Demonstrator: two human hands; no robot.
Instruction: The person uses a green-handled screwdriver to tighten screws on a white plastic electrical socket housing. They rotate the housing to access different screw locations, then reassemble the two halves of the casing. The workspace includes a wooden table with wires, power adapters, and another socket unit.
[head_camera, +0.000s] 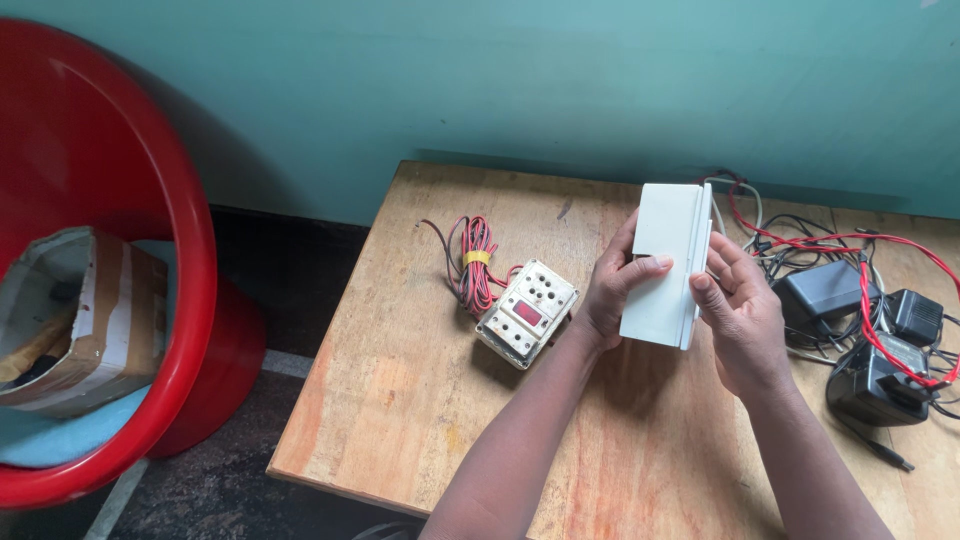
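Both of my hands hold a white rectangular plastic box (668, 262) upright above a wooden table (420, 390). My left hand (612, 285) grips its left side, thumb across the front. My right hand (738, 305) clasps its right edge, fingers behind it. A thin lid or plate stands along the box's right side. To the left on the table lies an off-white switch-and-socket board (527, 312) with a red switch, its red and black cable (474, 262) coiled and tied with a yellow band.
Several black power adapters (870, 330) with tangled red, black and white wires (800, 235) lie at the table's right. A large red tub (130, 260) holding a taped cardboard box (90, 310) stands left of the table. A teal wall rises behind.
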